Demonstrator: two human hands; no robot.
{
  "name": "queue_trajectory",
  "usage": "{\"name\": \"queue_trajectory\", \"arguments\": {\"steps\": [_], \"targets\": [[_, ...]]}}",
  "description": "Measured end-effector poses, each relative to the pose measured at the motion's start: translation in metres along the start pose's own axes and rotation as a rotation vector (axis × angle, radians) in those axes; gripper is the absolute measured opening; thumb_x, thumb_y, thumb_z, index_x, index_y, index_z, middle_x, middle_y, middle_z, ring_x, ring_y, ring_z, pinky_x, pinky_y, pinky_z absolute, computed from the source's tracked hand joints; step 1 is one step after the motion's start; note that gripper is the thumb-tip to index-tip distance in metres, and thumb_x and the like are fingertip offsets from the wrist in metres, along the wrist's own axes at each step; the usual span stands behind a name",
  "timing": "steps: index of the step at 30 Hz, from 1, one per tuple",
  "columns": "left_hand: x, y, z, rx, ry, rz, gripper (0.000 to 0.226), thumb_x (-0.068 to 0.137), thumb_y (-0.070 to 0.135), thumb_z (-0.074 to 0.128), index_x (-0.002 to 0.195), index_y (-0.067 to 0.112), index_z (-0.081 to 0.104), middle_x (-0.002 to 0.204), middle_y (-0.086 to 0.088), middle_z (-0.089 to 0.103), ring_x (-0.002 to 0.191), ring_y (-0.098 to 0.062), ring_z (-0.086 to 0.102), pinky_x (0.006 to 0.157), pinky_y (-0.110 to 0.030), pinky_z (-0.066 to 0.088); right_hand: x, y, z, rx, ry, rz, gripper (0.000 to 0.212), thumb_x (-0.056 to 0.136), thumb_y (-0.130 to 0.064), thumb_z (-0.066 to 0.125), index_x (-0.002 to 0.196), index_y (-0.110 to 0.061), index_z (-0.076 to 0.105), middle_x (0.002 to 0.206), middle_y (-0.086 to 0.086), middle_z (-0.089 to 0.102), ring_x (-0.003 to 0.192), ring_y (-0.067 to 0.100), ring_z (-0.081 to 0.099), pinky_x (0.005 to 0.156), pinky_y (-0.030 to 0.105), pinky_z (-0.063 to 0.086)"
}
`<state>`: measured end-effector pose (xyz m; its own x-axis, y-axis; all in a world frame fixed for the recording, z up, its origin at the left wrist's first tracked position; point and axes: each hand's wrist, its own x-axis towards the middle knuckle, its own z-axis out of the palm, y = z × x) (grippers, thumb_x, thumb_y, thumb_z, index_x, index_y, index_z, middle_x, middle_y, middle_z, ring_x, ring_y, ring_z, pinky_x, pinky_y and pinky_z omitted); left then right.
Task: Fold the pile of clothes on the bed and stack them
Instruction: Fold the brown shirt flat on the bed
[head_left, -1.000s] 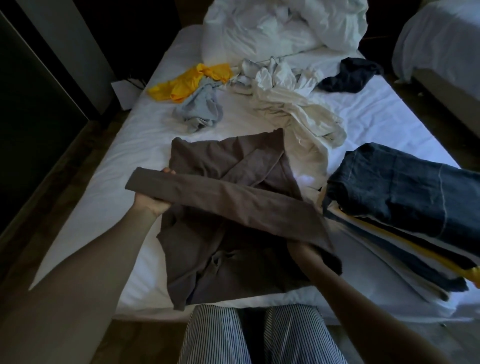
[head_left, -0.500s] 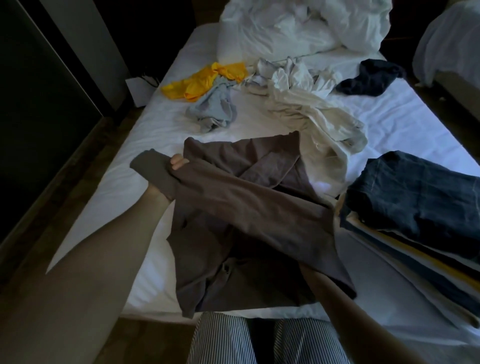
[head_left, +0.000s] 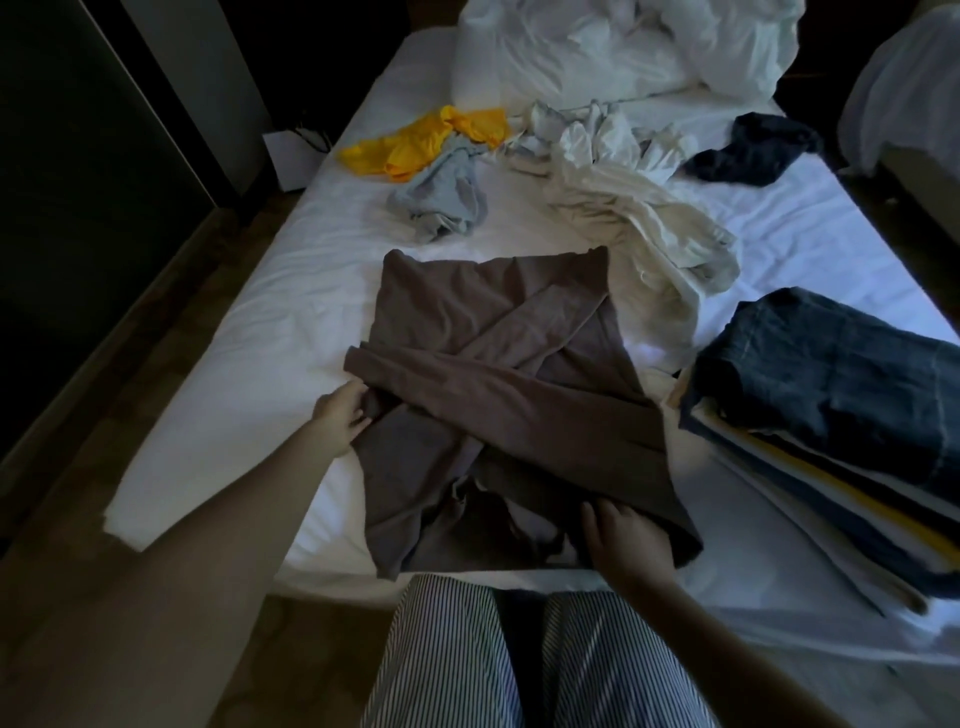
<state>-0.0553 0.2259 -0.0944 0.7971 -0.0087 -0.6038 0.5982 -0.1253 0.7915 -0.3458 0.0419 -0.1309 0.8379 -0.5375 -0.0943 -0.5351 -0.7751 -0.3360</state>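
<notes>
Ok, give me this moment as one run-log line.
step: folding brown shirt on bed | left hand: pinches sleeve end | right hand: tucked under sleeve | folded stack: right of shirt

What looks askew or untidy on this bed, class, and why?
The folded stack at the right is askew: its layers splay out unevenly under the dark denim piece on top. The brown shirt has one sleeve lying diagonally across it, not squared.
</notes>
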Motion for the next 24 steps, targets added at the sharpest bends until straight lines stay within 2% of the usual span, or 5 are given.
{"name": "queue_trajectory", "arguments": {"steps": [3, 8, 11, 15, 24], "targets": [[-0.015, -0.014, -0.006, 0.341, -0.001, 0.127, 0.017, 0.087, 0.018, 0.06, 0.08, 0.003, 0.06, 0.093, -0.015, 0.059, 0.069, -0.025, 0.055, 0.063, -0.03, 0.047, -0.008, 0.003, 0.012, -0.017, 0.29, -0.224, 0.046, 0.091, -0.036, 0.035, 0.07, -0.014, 0.07, 0.069, 0.001, 0.068, 0.058, 0.021, 0.063, 0.046, 0.028, 0.047], [-0.028, -0.067, -0.029, 0.631, 0.112, 0.163, 0.065, 0.07, 0.041, 0.077, 0.122, 0.007, 0.055, 0.122, -0.014, 0.055, 0.112, -0.04, 0.053, 0.094, -0.044, 0.049, 0.0, -0.011, -0.004, 0.015, 0.513, -0.104, 0.038, 0.087, -0.028, 0.041, 0.1, -0.006, 0.069, 0.099, 0.014, 0.068, 0.088, 0.033, 0.065, 0.078, 0.041, 0.051], [-0.03, -0.093, -0.043, 0.621, 0.056, 0.196, 0.064, 0.06, 0.053, 0.074, 0.106, 0.011, 0.06, 0.108, -0.012, 0.065, 0.101, -0.035, 0.061, 0.088, -0.046, 0.053, 0.001, -0.009, -0.012, 0.12, 0.459, 0.204, 0.04, 0.094, -0.028, 0.045, 0.126, -0.005, 0.054, 0.13, 0.019, 0.052, 0.119, 0.039, 0.047, 0.101, 0.049, 0.033], [-0.062, -0.09, -0.048, 0.479, -0.16, 0.039, 0.032, 0.083, 0.028, 0.072, 0.108, 0.011, 0.062, 0.105, -0.011, 0.066, 0.099, -0.03, 0.063, 0.085, -0.039, 0.054, 0.002, 0.004, -0.018, 0.261, 0.284, 0.601, 0.055, 0.098, -0.038, 0.037, 0.139, -0.003, 0.033, 0.14, 0.025, 0.036, 0.126, 0.042, 0.036, 0.103, 0.051, 0.028], [-0.086, -0.093, -0.055, 0.303, -0.33, -0.162, 0.032, 0.093, 0.017, 0.059, 0.122, 0.004, 0.054, 0.123, -0.015, 0.06, 0.107, -0.032, 0.059, 0.078, -0.039, 0.052, 0.0, 0.029, -0.035, 0.651, -0.012, 0.638, 0.041, 0.086, -0.016, 0.065, 0.114, 0.011, 0.052, 0.107, 0.027, 0.061, 0.1, 0.041, 0.058, 0.079, 0.039, 0.046]]}}
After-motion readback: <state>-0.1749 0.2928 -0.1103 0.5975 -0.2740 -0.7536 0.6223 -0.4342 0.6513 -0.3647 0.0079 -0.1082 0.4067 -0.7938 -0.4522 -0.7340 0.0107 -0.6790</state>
